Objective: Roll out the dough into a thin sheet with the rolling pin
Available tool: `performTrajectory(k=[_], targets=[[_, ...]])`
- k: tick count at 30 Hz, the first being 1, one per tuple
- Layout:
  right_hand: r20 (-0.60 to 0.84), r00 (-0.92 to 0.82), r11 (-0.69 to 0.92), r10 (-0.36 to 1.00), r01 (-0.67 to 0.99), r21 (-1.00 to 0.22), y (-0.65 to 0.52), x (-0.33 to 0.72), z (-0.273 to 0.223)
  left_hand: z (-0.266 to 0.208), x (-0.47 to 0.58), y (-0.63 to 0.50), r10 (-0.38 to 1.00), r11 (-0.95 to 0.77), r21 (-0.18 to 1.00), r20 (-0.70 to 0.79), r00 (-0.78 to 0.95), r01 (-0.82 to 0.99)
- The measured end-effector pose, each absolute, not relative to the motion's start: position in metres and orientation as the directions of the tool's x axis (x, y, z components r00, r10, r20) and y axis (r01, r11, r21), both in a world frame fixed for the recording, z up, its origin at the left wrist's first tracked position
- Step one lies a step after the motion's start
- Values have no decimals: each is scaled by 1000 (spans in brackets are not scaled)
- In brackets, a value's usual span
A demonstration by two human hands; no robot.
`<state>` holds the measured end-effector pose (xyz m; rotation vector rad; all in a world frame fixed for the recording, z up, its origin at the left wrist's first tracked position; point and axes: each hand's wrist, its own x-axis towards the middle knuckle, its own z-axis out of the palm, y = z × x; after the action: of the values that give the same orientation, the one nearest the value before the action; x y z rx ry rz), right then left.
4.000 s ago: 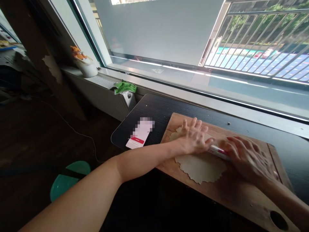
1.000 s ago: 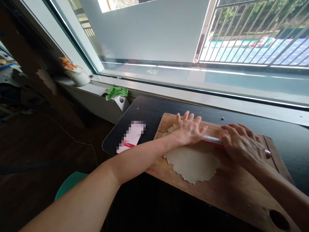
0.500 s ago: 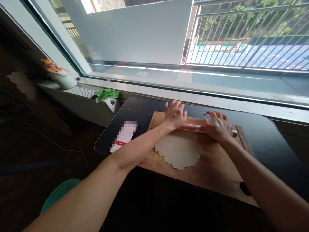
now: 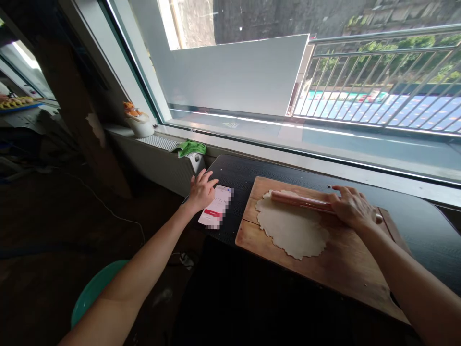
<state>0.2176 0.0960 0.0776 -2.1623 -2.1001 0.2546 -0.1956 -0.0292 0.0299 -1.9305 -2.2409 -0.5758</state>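
Note:
My left hand (image 4: 202,193) is off the board, held by the upper left edge of a phone (image 4: 213,211) with a lit screen; its fingers are apart and hold nothing. On the wooden cutting board (image 4: 345,259) lies a thin sheet of dough (image 4: 293,228) with a ragged edge. A rolling pin (image 4: 298,200) rests across the far side of that sheet. My right hand (image 4: 353,205) is over the pin's right part, its fingers bent around the far side. The pin's left end is free.
The dark table (image 4: 237,168) stands against a window sill. A green cloth (image 4: 192,148) hangs on the radiator (image 4: 162,166), with a white pot (image 4: 141,126) farther left. A green basin (image 4: 95,288) is at lower left, and a thin cable (image 4: 108,211) runs along the floor.
My left hand has left the rolling pin and moved left to the phone. My right hand has stayed on the pin. The view has turned left, shifting the scene rightward.

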Motion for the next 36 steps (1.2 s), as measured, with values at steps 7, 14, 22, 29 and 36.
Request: performTrajectory(k=[7,14,22,29,36], targets=[[-72,60,-73,996,979,-191,95,214,83,29,-197,-21,980,43,98,188,-61,994],[-53,57,-66,997,983,-173,101,218,75,38,-207,-46,947,46,142,310,-89,989],[-14,56,-58,998,980,-188,102,219,72,41,-215,-80,912,80,166,386,-139,983],[-38,54,-60,998,977,-206,95,215,80,31,-207,-117,937,-23,132,348,-25,991],[-69,67,-79,995,977,-197,92,212,83,33,-206,-129,951,-68,136,307,23,988]])
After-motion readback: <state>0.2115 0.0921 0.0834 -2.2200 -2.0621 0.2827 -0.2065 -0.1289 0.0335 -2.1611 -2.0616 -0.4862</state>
